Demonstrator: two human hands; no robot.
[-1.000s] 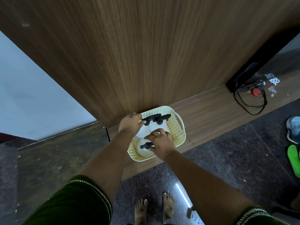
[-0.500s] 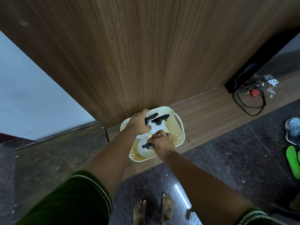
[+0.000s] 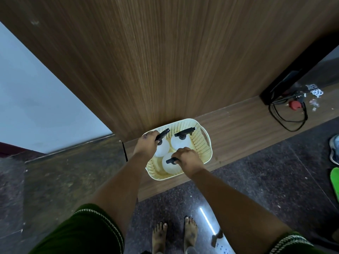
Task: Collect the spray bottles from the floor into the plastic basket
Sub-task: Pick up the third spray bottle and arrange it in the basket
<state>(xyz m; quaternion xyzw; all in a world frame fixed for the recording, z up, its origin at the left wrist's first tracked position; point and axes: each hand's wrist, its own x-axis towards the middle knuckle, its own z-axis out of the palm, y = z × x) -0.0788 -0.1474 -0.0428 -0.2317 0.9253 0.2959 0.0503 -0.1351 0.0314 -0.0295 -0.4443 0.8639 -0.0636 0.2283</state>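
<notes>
A cream plastic basket (image 3: 201,143) with a perforated wall sits on a low wooden ledge against a wooden panel. Three white spray bottles with black trigger heads stand upright inside it. My left hand (image 3: 147,143) grips the black head of the back left bottle (image 3: 161,149). My right hand (image 3: 189,158) grips the black head of the front bottle (image 3: 169,166). The back right bottle (image 3: 180,143) stands untouched between and behind my hands.
The wooden ledge (image 3: 238,129) runs right to a black box with a looped black cable (image 3: 288,118) and a red plug. Dark stone floor (image 3: 256,180) lies in front, with my bare feet (image 3: 174,233), a green sandal (image 3: 334,182) and a shoe at the right edge.
My left hand has closed round the trigger head of the back left bottle and stood it more upright. My right hand stays on the front bottle's head.
</notes>
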